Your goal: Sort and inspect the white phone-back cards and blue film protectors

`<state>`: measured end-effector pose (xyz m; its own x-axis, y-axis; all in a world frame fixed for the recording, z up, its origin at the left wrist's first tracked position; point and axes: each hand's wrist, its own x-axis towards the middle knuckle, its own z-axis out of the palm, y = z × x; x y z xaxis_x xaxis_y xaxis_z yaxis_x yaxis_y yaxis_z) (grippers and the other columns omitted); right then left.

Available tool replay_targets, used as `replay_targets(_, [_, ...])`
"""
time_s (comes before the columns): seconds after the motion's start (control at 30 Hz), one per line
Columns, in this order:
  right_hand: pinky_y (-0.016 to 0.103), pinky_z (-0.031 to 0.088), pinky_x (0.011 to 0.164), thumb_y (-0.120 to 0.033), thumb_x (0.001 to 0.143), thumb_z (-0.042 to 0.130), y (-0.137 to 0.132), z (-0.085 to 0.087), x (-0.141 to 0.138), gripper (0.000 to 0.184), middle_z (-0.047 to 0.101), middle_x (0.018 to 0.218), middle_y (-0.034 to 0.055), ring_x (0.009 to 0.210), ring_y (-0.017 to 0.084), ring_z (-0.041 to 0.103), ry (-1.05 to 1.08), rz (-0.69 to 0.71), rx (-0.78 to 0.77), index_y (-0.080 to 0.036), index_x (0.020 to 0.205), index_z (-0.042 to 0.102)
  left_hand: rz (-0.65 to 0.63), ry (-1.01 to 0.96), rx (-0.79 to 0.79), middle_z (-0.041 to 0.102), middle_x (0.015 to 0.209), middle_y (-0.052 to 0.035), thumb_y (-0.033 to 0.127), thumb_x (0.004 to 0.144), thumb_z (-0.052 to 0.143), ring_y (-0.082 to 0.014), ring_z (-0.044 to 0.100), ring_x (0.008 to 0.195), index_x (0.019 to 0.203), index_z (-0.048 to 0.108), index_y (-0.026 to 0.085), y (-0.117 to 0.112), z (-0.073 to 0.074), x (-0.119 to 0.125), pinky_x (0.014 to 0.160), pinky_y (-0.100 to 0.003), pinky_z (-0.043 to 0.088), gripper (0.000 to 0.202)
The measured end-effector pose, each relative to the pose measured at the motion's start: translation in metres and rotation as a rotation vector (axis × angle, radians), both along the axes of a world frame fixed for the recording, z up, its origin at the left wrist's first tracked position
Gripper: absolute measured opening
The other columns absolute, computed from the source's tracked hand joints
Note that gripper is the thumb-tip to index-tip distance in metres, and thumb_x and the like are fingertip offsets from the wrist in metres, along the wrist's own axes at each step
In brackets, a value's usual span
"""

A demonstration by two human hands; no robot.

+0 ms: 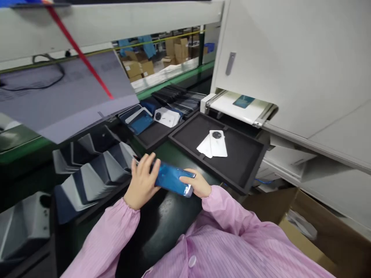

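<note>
Both my hands hold one blue phone cover (171, 178) above the dark green bench. My left hand (142, 180) wraps its fingers over the cover's left end. My right hand (193, 184) grips its right end, thumb on top. Just beyond, a black foam tray (246, 162) holds two white phone back covers (213, 143), one showing a round camera ring. Left of my hands stand rows of grey and dark covers stacked on edge (95, 172).
A white machine (290, 58) fills the right side, with a small conveyor (240, 105) carrying a blue-green piece. A second black tray (153, 133) and more covers (166, 116) lie behind. A cardboard box (304, 231) sits at lower right. A grey sheet (63, 92) slopes at left.
</note>
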<state>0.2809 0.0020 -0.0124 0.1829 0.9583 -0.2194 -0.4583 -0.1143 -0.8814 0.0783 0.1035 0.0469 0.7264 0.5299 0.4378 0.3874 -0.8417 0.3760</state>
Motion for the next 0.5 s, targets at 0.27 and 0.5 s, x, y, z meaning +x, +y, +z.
replay_targets(0.27, [0.042,0.055,0.080,-0.059,0.069,0.070,0.013,-0.021,-0.053,0.045,0.071,0.088,0.0085,0.088,0.026,0.069,0.165,0.266,0.015,-0.020,0.091,0.063,-0.121,-0.741,-1.037,0.058,0.124,-0.0147,0.065,0.059,0.074,-0.0335,0.058,0.117,0.134,0.045,0.025,-0.034,-0.040,0.007,0.097,-0.048,0.048,0.090])
replay_targets(0.5, [0.050,0.025,0.116,-0.041,0.040,0.094,0.027,-0.021,-0.042,0.123,0.043,0.143,0.0132,0.136,0.029,0.040,-0.417,0.369,0.497,-0.029,0.143,0.029,0.110,-0.692,-0.664,0.058,0.115,-0.0111,0.038,0.064,0.079,-0.0284,0.057,0.114,0.128,0.046,0.020,-0.035,-0.033,0.003,0.109,-0.048,0.038,0.074])
